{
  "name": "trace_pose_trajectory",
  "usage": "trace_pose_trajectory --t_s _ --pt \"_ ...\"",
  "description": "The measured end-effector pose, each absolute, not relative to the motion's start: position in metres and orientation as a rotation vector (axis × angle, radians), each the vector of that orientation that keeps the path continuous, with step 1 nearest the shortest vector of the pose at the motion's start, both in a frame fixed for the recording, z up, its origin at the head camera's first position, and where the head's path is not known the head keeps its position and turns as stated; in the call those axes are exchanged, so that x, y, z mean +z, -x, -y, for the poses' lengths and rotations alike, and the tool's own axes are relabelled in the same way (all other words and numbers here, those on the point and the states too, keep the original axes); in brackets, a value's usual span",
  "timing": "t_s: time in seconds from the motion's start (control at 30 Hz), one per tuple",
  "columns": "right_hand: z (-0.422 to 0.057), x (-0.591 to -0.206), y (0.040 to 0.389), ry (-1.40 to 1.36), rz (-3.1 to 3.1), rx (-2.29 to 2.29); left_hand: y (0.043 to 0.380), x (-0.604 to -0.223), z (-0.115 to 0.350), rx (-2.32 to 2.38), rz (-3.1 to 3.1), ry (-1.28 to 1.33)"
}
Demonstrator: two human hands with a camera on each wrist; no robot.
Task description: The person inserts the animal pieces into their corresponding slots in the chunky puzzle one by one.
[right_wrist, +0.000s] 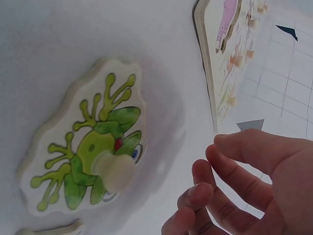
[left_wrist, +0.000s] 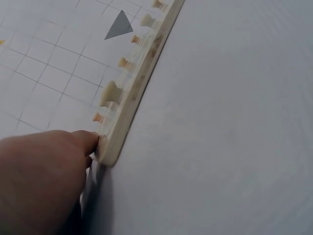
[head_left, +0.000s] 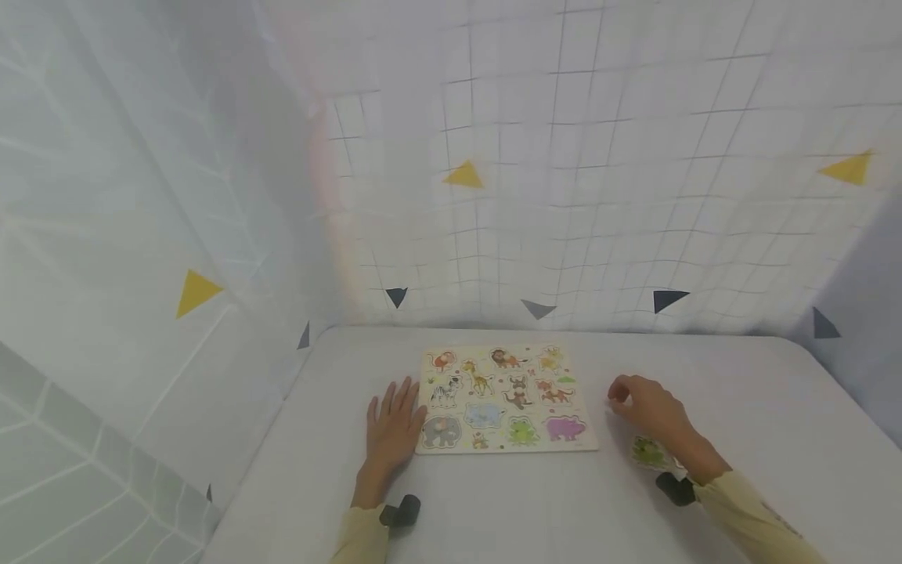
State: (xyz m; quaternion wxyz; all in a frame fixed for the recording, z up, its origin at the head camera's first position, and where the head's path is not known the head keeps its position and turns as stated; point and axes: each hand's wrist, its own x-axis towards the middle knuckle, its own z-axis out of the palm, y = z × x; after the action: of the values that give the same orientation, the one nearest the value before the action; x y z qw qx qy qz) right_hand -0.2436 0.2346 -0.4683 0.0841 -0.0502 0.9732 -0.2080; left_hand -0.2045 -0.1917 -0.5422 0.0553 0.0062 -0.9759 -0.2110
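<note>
A wooden animal puzzle board lies on the white table, with pictures of a lion, giraffe, zebra and others. My left hand rests at the board's left edge, fingers extended and thumb touching its near corner. To the right of the board my right hand hovers with loosely curled fingers, thumb close to the index fingertip and nothing between them. Under the right wrist lies a green frog puzzle piece with a pale round knob. Part of another piece shows beside the frog.
White curtains with a grid pattern and coloured triangles hang behind and left of the table. Pale knobs stand up from the board. A dark device is worn on each wrist.
</note>
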Motion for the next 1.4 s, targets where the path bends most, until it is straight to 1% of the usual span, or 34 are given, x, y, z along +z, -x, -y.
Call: trace_pose_trajectory --t_s 0.3,0.67,1.07,1.4 --pt "-0.247 -0.471 0.239 0.083 -2.890 -0.601 0.204 -0.544 0.193 -0.653 2.967 -0.009" --pt "-0.261 -0.469 0.226 0.093 -2.896 -0.622 0.205 -0.543 0.197 -0.630 2.981 -0.021" --pt "-0.283 -0.470 0.220 -0.056 -2.799 -0.589 0.204 -0.542 0.195 -0.660 2.972 0.000" --pt "-0.288 -0.471 0.203 -0.032 -2.800 -0.647 0.207 -0.548 0.198 -0.666 2.954 0.009"
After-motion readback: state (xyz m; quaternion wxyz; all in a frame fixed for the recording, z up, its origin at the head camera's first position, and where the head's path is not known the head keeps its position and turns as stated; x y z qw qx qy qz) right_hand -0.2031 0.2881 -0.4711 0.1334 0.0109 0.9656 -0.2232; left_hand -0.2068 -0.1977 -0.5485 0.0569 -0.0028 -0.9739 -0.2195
